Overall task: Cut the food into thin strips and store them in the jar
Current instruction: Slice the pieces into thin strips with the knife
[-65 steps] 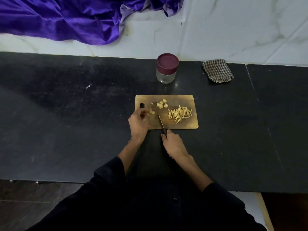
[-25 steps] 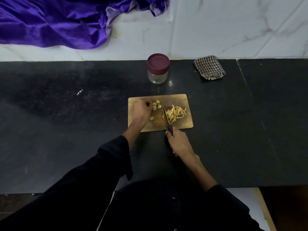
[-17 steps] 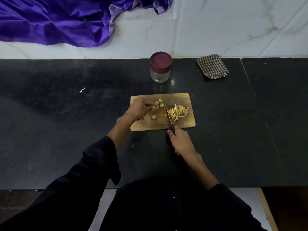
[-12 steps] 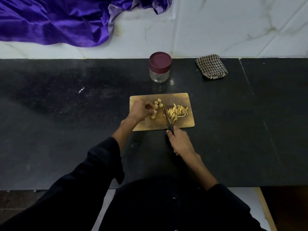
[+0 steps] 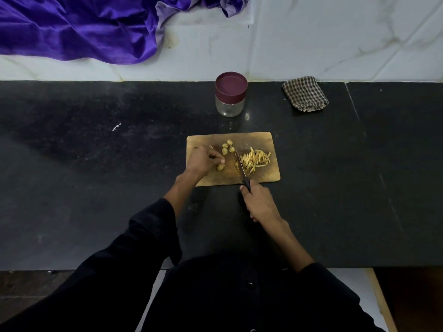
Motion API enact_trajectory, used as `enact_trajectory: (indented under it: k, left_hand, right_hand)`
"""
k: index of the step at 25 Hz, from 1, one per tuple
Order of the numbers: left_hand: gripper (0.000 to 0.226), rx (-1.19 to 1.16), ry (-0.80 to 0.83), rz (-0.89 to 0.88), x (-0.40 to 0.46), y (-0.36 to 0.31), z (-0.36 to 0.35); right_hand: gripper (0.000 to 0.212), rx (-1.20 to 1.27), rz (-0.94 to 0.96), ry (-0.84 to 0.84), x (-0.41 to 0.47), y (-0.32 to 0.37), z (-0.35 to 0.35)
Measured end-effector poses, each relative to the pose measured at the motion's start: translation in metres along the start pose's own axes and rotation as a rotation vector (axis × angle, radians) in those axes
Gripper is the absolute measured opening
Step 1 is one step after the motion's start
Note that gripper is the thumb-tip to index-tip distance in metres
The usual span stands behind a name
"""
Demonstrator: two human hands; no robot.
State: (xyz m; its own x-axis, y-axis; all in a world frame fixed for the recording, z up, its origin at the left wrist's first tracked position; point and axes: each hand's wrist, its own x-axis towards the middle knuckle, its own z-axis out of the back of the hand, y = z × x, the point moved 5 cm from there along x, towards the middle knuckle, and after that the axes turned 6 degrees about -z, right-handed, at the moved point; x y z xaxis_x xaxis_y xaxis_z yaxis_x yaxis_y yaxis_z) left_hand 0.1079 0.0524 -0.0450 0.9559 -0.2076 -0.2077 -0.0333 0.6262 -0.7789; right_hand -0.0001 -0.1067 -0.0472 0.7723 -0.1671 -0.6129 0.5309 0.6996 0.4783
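Observation:
A wooden cutting board (image 5: 263,140) lies on the black counter. A pile of thin yellow strips (image 5: 255,160) sits on its right half. Several uncut yellow slices (image 5: 227,146) lie near its middle top. My left hand (image 5: 203,160) rests on the board's left side, fingertips pinched on one slice (image 5: 220,167). My right hand (image 5: 259,202) grips the black handle of a knife (image 5: 240,164), whose blade lies on the board between the slices and the strips. A glass jar (image 5: 230,94) with a maroon lid on stands behind the board.
A folded checked cloth (image 5: 305,94) lies at the back right of the black counter (image 5: 96,164). Purple fabric (image 5: 79,27) drapes over the white ledge at the back left. The counter's front edge runs just below my arms.
My left hand went up to the heap of slices and came back down the board with one slice. The knife moved right to the strips' edge and has stayed there.

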Motion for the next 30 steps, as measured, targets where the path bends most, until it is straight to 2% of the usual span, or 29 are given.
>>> enact_trajectory:
  k: [6,12,18,23,30]
  left_hand:
    - [0.017,-0.013,-0.07,-0.042,-0.009,0.003,0.004]
    - [0.039,-0.001,0.14,-0.064,-0.016,0.006,0.003]
    - [0.035,0.052,-0.025,-0.086,-0.02,0.003,-0.004]
    - [0.046,0.07,-0.081,-0.11,-0.025,0.003,-0.007]
    - [0.011,0.048,-0.174,0.007,-0.02,0.005,-0.001]
  right_hand:
    - [0.027,0.005,0.007,-0.009,0.0,-0.002,0.0]
    - [0.022,-0.005,0.008,0.013,-0.003,0.001,-0.002]
    - [0.031,-0.031,0.016,0.041,-0.005,0.006,-0.007]
    - [0.026,-0.068,0.031,0.064,-0.009,0.02,-0.017]
    - [0.03,-0.129,0.061,0.002,-0.005,0.032,-0.025]
